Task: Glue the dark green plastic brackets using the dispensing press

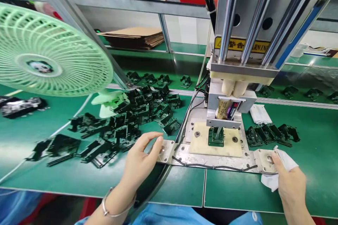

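Note:
My left hand (144,160) rests at the left button block (167,151) of a press, thumb and index finger curved apart around its button. On the other side, my right hand (292,182) grips a crumpled white cloth (286,160), its thumb at the right button block (264,161). Between the hands, a dark green plastic part (212,137) sits in the cream fixture plate (198,147). The press head (224,121) is down over it, its narrow tip at the part. The exact contact is hidden.
Many dark plastic parts (116,130) lie heaped left of the press, below a green fan (52,52). Several more parts (271,133) stand on the right, beside white pieces (260,113). A row of parts (185,81) runs along the back. Black cables (185,123) pass by the press.

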Action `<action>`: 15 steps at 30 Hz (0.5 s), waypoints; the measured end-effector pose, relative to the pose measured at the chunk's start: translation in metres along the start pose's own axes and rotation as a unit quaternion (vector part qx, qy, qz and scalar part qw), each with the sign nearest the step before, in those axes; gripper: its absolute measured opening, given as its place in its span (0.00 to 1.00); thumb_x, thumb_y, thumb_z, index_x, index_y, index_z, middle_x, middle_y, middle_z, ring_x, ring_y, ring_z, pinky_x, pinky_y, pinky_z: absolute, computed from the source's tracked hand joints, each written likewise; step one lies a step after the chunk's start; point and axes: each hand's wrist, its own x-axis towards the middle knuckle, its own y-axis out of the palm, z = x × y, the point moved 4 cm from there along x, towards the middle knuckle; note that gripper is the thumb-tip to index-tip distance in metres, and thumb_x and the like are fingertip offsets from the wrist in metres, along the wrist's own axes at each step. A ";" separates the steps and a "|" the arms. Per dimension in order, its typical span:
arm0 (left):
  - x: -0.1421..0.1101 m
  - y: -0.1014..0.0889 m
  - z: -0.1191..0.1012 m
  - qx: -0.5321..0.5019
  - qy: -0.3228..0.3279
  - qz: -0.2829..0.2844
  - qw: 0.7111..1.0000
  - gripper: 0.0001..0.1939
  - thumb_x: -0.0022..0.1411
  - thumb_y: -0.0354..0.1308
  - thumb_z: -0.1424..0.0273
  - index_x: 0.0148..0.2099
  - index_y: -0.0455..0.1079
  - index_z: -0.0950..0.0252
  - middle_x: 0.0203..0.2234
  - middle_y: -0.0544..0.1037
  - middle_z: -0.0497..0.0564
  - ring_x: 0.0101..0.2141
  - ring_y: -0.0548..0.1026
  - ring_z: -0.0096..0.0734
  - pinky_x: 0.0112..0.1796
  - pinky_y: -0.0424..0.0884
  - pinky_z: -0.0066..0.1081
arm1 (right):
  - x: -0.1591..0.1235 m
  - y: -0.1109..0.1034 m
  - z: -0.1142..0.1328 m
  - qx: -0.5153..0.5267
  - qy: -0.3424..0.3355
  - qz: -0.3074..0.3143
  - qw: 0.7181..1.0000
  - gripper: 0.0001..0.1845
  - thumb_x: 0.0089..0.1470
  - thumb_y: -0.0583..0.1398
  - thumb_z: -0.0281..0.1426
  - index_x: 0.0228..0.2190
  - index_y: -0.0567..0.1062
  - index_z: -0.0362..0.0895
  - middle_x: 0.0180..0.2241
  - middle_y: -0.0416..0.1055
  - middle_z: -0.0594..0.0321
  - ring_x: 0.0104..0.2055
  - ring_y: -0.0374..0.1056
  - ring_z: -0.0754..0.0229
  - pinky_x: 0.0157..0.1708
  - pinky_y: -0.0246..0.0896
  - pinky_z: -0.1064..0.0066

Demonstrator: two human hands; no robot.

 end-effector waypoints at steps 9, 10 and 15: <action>0.030 -0.001 -0.002 0.048 -0.047 0.012 0.998 0.29 0.57 0.54 0.44 0.44 0.77 0.62 0.47 0.81 0.58 0.45 0.78 0.51 0.44 0.76 0.43 | 0.003 0.002 -0.012 0.019 0.043 0.020 0.999 0.32 0.35 0.74 0.57 0.28 0.80 0.41 0.26 0.79 0.51 0.22 0.71 0.47 0.16 0.62 0.63; 0.030 -0.004 0.003 0.045 -0.047 -0.015 0.998 0.28 0.56 0.54 0.44 0.42 0.77 0.63 0.48 0.80 0.60 0.47 0.77 0.54 0.49 0.74 0.46 | 0.007 0.001 -0.016 0.016 0.033 0.019 0.999 0.31 0.36 0.74 0.56 0.27 0.79 0.42 0.24 0.78 0.52 0.21 0.70 0.48 0.15 0.61 0.63; 0.018 -0.007 0.013 0.010 -0.026 -0.045 0.999 0.27 0.56 0.54 0.45 0.40 0.75 0.63 0.46 0.79 0.62 0.50 0.75 0.53 0.56 0.69 0.50 | 0.016 -0.002 -0.023 -0.026 -0.079 -0.001 0.997 0.23 0.40 0.75 0.50 0.19 0.74 0.48 0.16 0.70 0.60 0.17 0.63 0.53 0.15 0.53 0.64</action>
